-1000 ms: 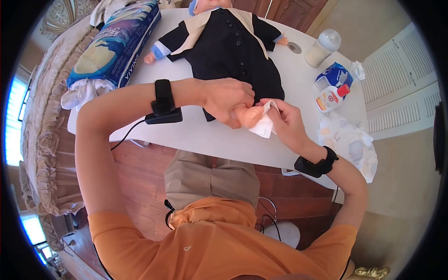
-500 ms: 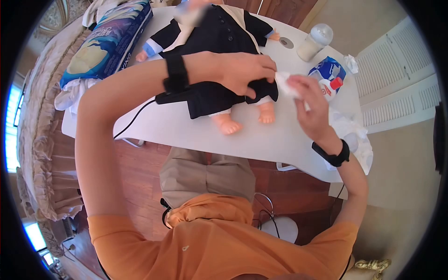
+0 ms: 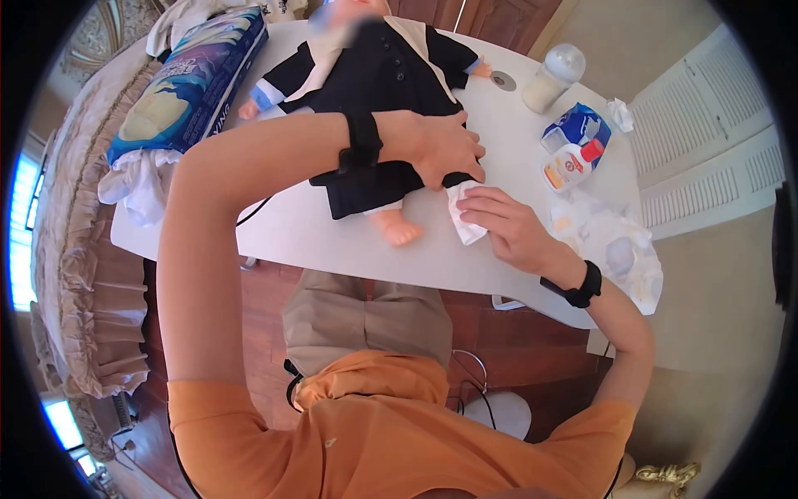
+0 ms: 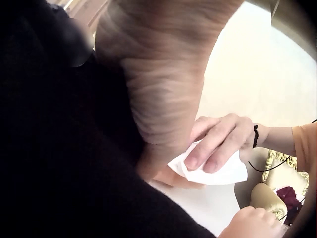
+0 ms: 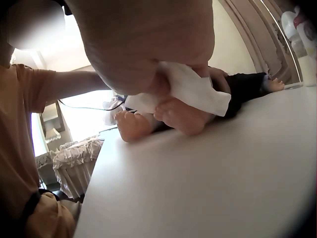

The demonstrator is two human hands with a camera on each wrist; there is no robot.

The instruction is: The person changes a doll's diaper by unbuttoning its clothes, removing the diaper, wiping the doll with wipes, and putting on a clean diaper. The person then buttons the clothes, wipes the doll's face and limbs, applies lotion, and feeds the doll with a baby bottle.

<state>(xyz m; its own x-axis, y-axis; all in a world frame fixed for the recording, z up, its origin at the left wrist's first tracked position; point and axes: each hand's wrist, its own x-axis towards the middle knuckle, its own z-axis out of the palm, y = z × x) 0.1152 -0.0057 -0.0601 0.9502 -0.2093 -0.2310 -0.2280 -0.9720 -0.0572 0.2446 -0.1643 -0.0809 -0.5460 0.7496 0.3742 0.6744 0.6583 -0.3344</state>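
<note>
A doll in a black suit point(image 3: 366, 91) lies on its back on the white table point(image 3: 332, 241). The left hand point(image 3: 440, 150) grips the doll's leg through the black trouser, near its lower end. Against the foot on that leg, the right hand point(image 3: 515, 229) holds a white wipe point(image 3: 465, 218) with its fingers bent over it. In the right wrist view the wipe point(image 5: 190, 89) lies along the top of that foot point(image 5: 181, 116). The doll's other foot point(image 3: 395, 227) is bare beside it. The left wrist view shows the right fingers point(image 4: 218, 144) pressing the wipe point(image 4: 218, 173).
At the right of the table stand a bottle with a clear dome cap point(image 3: 553, 79), a blue packet point(image 3: 576, 126) and a red-capped white bottle point(image 3: 572, 165). Crumpled white sheets point(image 3: 619, 254) lie at the right edge. A blue diaper pack point(image 3: 191, 83) lies at the left.
The left hand moved off the first foot and now grips the other leg. The right hand swung out to the right with the wipe, then came back down onto the second foot.
</note>
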